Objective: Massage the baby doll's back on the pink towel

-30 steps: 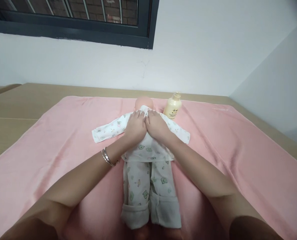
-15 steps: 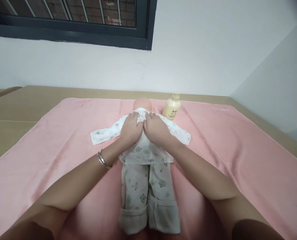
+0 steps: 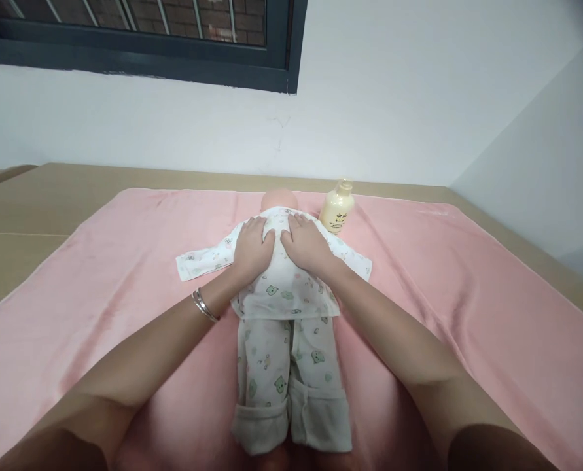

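A baby doll (image 3: 280, 199) lies on a pink blanket, its bald head at the far end and its back apparently upward. It wears a white printed top (image 3: 284, 294) with sleeves spread to both sides, and matching trousers (image 3: 266, 366) with turned-up cuffs. My left hand (image 3: 253, 248) rests flat on the left of the upper back, thumb apart from the fingers. On the right of the back lies my right hand (image 3: 307, 243), fingers also stretched out. Neither hand grips anything. A silver bangle (image 3: 203, 305) is on my left wrist.
A pale yellow bottle (image 3: 337, 208) stands just right of the doll's head. The pink blanket (image 3: 124, 275) covers much of the wooden surface (image 3: 60, 196). Behind it rises a white wall (image 3: 370, 98) with a dark window frame (image 3: 222, 62) at upper left.
My hands have moved slightly apart, outward from the middle of the doll's back, leaving a wider gap between my thumbs. The view has shifted a little.
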Motion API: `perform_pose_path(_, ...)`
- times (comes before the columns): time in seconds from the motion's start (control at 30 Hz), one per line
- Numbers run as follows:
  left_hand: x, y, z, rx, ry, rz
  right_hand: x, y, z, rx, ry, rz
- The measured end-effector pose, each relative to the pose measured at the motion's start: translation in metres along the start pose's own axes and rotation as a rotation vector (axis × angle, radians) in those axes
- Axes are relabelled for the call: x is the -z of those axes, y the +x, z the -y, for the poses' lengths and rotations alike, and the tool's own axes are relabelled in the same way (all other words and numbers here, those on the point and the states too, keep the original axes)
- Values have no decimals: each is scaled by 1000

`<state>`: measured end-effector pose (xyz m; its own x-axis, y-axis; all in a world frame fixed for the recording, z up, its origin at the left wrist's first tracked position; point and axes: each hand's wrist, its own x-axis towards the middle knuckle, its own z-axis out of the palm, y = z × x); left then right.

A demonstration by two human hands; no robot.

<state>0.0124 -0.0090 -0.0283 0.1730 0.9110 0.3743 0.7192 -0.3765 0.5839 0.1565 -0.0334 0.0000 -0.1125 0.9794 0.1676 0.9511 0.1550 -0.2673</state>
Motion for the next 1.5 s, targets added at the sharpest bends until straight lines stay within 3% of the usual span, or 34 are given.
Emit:
perform_pose_path(0.27,12,-19,-25,-207,182,32,11,0,-6,62,25,60)
perform_pose_path(0.4,18,-5,-21,-79,144,82,15,-20,14,73,-141,-2)
perform_pose_path(0.5,21,2,-19,26,162,128,17,-22,16,98,-108,17)
perform_pose_path(0.63,19,-15,-33,-51,301,153,15,-5,-1,-26,61,54)
perform_pose_path(0.73,19,-24,-39,-117,329,174,16,-5,-1,-47,24,42)
perform_pose_path(0.83,23,-13,-34,-38,278,202,24,-21,11,7,-112,28)
perform_pose_path(0.93,26,-1,-27,34,228,214,33,-28,15,18,-125,93)
perform_pose_path(1.03,26,-4,-31,10,296,200,33,-16,4,-19,-16,129)
perform_pose_path(1.2,29,-19,-44,-86,415,192,26,-5,-3,-18,-13,46)
perform_pose_path(1.37,31,-3,-31,33,308,204,35,-26,16,-39,-137,88)
perform_pose_path(1.5,30,0,-27,43,373,174,30,-22,13,-38,-72,58)
